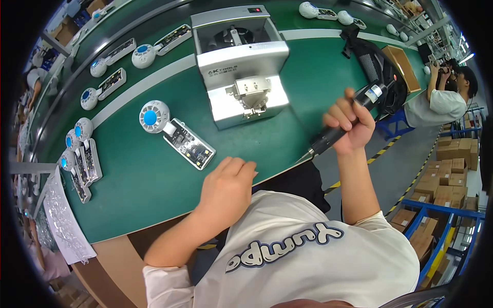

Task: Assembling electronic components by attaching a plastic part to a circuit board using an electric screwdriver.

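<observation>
My right hand [351,123] is wrapped around a black electric screwdriver [328,139], held tilted with its metal bit pointing down and left near the table's front edge. My left hand [226,185] is at that edge, its fingers curled together; whatever they may hold is hidden. Just beyond it lies a white handheld device [191,143] with its circuit board exposed and a round vented head with a blue centre. The left hand and the device look close but apart. Behind them stands a silver screw feeder [244,64] with a metal pick-up block in front.
Several similar devices [112,83] lie at the left and far side of the green table [131,200]. Clear plastic bags [64,220] hang at the left edge. A black backpack [377,64] and an open cardboard box [403,66] are at the right. Another person [441,102] sits beyond.
</observation>
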The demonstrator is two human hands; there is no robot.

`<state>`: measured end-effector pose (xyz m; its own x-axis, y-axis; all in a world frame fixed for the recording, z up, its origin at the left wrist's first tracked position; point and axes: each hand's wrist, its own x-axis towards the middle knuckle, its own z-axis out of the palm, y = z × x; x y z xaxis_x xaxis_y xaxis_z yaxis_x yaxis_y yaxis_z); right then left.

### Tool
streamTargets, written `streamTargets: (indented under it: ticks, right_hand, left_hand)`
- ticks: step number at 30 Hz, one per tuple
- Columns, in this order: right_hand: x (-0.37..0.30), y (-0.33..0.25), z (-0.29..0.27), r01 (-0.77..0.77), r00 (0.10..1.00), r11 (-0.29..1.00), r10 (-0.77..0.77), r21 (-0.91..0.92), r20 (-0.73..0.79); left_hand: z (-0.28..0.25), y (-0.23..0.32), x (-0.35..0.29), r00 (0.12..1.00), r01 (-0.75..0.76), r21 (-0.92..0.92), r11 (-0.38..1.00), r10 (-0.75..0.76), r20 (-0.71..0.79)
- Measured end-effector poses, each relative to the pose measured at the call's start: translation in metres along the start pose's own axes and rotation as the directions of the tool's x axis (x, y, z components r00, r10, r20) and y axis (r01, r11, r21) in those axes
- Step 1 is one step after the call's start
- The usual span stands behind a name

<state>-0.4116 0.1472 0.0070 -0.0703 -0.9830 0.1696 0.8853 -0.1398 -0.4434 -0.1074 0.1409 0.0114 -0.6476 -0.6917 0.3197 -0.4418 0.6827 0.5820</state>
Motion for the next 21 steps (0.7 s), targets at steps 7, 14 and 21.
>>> streamTargets:
  ticks: [7, 14, 21]
  right_hand:
    - [-0.018, -0.016, -0.035, 0.112, 0.974, 0.994, -0.107, 0.017, -0.199]
    - [-0.029, -0.021, -0.062, 0.105, 0.991, 0.988, -0.095, 0.11, -0.092]
    - [-0.021, -0.028, -0.071, 0.073, 0.996, 0.985, -0.064, 0.156, -0.061]
  left_hand:
    - [0.011, -0.015, 0.003, 0.999, 0.035, 0.113, 0.993, -0.038, 0.026]
    - [0.008, -0.013, 0.007, 0.993, 0.083, 0.077, 0.994, -0.089, 0.072]
    - [0.002, -0.008, 0.008, 0.962, 0.272, 0.038, 0.961, -0.273, 0.019]
